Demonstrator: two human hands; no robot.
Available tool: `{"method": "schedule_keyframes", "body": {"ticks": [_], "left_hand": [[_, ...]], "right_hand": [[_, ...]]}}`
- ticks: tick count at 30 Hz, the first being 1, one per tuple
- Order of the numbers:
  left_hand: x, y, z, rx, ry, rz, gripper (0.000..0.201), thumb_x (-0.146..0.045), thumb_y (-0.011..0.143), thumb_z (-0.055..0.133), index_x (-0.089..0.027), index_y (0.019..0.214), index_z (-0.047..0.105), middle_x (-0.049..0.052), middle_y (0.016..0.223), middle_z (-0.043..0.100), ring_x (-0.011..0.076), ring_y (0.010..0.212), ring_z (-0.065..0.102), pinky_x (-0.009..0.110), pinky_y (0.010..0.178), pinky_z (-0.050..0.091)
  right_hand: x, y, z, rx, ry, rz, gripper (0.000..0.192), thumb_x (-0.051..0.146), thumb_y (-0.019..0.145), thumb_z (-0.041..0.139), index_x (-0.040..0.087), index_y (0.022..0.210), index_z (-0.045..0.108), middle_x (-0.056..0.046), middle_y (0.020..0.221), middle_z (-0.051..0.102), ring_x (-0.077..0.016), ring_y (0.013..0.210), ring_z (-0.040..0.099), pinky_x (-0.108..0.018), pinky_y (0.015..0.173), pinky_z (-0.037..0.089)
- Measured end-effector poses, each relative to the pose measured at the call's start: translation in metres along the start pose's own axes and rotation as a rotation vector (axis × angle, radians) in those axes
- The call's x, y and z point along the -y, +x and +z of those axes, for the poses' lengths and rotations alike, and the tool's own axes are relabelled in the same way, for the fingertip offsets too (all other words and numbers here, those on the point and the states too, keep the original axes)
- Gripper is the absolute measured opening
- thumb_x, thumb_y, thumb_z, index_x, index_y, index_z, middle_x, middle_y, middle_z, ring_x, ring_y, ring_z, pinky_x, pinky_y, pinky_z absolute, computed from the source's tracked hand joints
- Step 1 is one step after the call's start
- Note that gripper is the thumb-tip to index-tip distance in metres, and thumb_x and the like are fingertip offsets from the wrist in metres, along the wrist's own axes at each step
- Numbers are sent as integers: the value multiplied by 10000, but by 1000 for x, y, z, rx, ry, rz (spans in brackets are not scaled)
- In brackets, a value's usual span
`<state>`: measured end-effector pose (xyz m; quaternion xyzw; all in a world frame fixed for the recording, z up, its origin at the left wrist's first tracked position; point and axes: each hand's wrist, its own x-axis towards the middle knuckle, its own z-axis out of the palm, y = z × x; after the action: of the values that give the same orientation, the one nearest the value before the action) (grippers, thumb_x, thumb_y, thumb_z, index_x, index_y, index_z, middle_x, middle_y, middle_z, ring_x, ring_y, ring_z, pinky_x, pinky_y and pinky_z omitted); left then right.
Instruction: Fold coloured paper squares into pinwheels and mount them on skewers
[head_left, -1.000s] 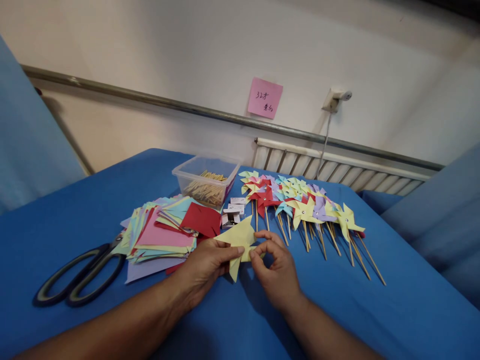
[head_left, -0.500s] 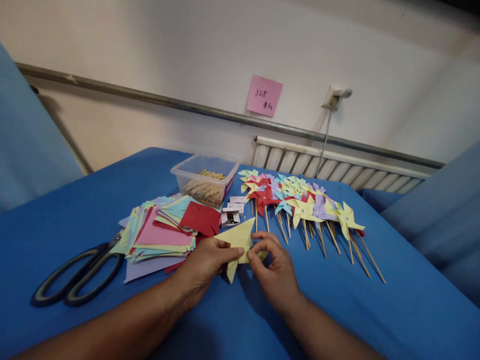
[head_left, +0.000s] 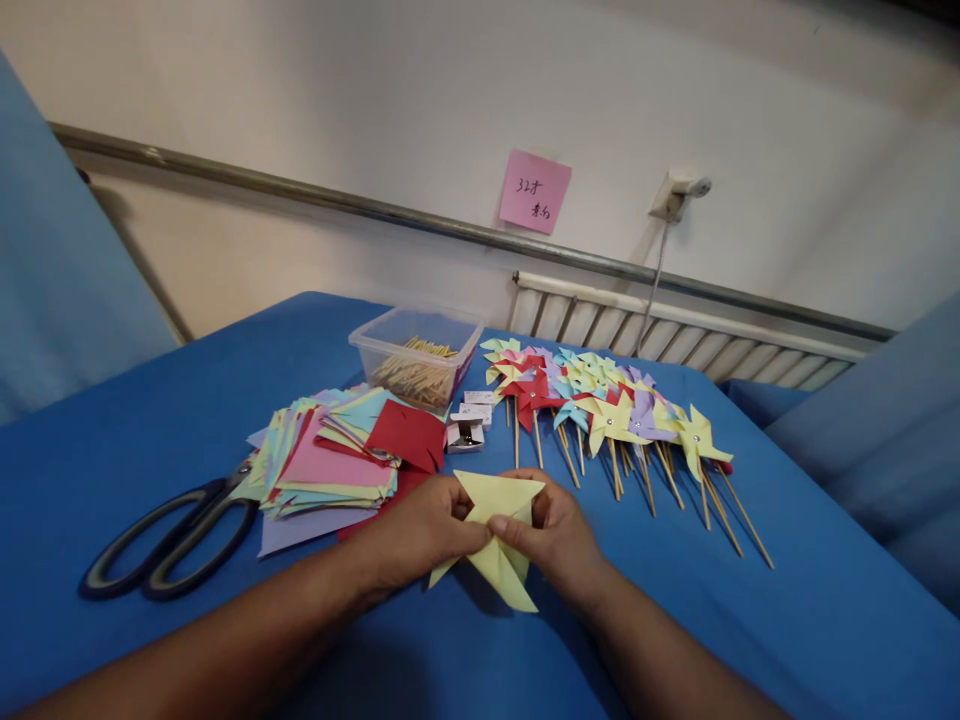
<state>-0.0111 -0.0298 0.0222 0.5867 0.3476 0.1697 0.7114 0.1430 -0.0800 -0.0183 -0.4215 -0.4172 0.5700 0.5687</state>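
A pale yellow paper pinwheel (head_left: 504,497), without a stick, is held between my two hands over the blue cloth. My left hand (head_left: 427,525) grips its left side, thumb tip near the middle. My right hand (head_left: 559,540) pinches it from the right, its thumb pressed on the centre beside the other thumb. Most of the fingers of both hands are hidden behind the paper. Just beyond the hands stands a small open box of metal pins (head_left: 466,433). To the left lies a pile of coloured paper squares (head_left: 330,465), with a red cut square (head_left: 407,432) on top.
Large scissors (head_left: 169,540) lie at the left by the paper pile. A clear plastic tub (head_left: 375,350) of wooden sticks stands behind. Several finished pinwheels (head_left: 611,422) on sticks lie at the right. A radiator (head_left: 551,308) and a metal rail (head_left: 360,205) run along the wall.
The pinwheel has turned in my hands and now spreads wider, facing me. My right hand has moved from its right edge to pinch the centre beside my left thumb.
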Motion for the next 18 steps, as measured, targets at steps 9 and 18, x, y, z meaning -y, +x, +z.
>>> {"method": "schedule_keyframes", "body": {"ticks": [9, 18], "left_hand": [[10, 9, -2, -241, 32, 51, 144, -228, 641, 695, -153, 680, 579, -41, 585, 583, 113, 557, 538, 211, 523, 371], [12, 3, 16, -139, -559, -20, 247, -252, 733, 674, -158, 958, 636, 71, 942, 670, 179, 890, 614, 297, 831, 438]], "right_hand": [[-6, 4, 6, -167, 182, -16, 371, 226, 627, 779, 163, 913, 552, -11, 772, 688, -138, 634, 624, -244, 602, 488], [-5, 8, 9, -339, 351, -84, 399, 257, 653, 759, 132, 991, 589, -72, 852, 707, -208, 706, 666, -345, 683, 533]]}}
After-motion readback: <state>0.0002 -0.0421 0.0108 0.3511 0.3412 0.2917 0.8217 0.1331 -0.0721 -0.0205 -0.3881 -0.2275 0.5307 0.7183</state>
